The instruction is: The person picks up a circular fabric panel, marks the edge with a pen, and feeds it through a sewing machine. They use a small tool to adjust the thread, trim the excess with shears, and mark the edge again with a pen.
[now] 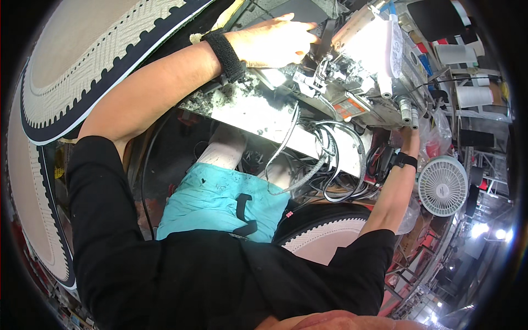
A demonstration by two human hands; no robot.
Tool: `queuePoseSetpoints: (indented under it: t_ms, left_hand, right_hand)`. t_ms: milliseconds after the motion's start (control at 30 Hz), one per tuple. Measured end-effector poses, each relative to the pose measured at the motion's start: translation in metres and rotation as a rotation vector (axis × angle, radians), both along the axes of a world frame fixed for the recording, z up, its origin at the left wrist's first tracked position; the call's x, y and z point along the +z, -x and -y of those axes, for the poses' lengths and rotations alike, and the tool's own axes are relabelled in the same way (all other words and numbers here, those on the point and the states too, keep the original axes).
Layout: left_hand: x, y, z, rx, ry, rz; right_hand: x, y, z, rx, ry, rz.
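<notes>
An industrial sewing machine (352, 71), brightly lit and dusted with dark lint, stands at the upper right. Beside its needle area my left hand (278, 43) lies over the grey work surface, fingers stretched out and apart, with nothing visible in its grasp. A black band wraps that wrist. My right hand (410, 136) reaches to the machine's right end, just below its metal knobs (406, 111); the machine hides its fingers. To the left of my left arm is a large cream textured textile piece (88, 66) with a dark scalloped border and white edging.
Looped cables (330, 159) hang at the pale, lint-covered table edge (242, 107). A white round fan (443, 186) stands right of my right forearm. Thread cones (474, 97) sit on a rack at the far right. Another cream piece (324, 239) lies beside my lap.
</notes>
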State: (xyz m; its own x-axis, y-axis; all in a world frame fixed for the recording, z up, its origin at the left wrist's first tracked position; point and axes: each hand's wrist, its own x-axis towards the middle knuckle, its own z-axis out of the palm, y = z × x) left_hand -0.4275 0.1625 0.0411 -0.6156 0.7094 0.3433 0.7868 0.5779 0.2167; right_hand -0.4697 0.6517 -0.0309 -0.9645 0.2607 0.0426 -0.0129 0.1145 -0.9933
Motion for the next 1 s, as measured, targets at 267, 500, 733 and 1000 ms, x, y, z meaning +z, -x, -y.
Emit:
queuePoseSetpoints:
  t_ms: [267, 500, 733, 1000]
  left_hand:
    - [0.000, -0.003, -0.011, -0.120, 0.068, 0.103]
    - [0.013, -0.010, -0.001, -0.011, 0.045, 0.245]
    - [0.006, -0.005, -0.005, -0.031, 0.008, 0.230]
    - [0.010, -0.007, -0.008, -0.054, -0.004, 0.221]
  right_hand:
    - [0.007, 0.004, -0.001, -0.160, 0.039, -0.021]
    - [0.065, -0.119, 0.139, -0.802, -0.183, -0.566]
    - [0.063, -0.125, 0.207, -0.435, -0.148, -0.479]
    - [0.063, -0.111, 0.203, -0.495, -0.051, -0.435]
